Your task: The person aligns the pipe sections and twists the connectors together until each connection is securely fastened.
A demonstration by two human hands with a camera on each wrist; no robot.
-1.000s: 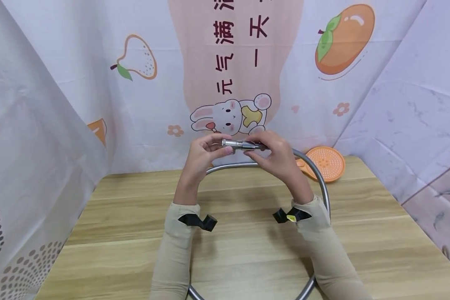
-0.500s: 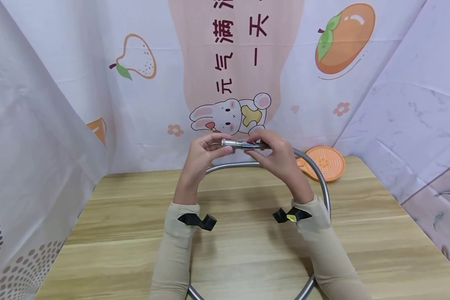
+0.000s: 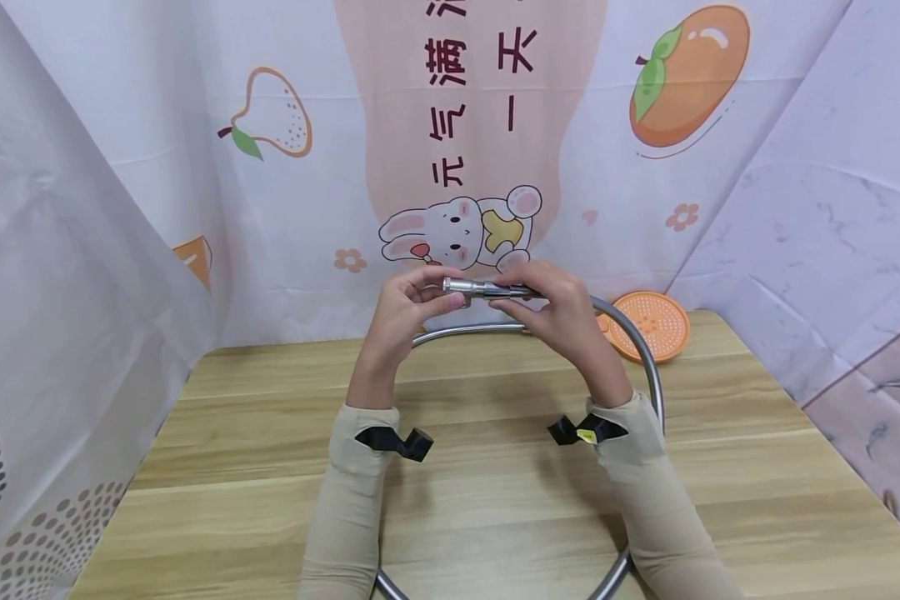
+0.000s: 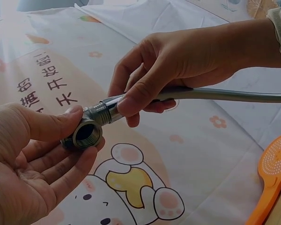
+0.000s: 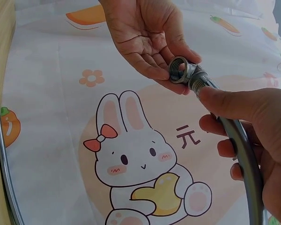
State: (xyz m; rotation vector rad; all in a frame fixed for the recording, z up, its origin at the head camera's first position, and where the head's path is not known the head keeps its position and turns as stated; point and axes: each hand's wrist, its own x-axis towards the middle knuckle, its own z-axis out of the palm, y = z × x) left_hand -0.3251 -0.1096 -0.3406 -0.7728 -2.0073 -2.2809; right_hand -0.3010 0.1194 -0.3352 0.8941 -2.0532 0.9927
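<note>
fingers [image 4: 75, 169] pinch metal fitting [image 3: 461, 286] and hose [image 4: 234, 95] (cloth [image 3: 292, 217] behind reads "元气满").

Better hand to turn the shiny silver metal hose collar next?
Right hand, probably: it pinches that hose collar, while the left hand holds the threaded silver metal fitting.
</note>
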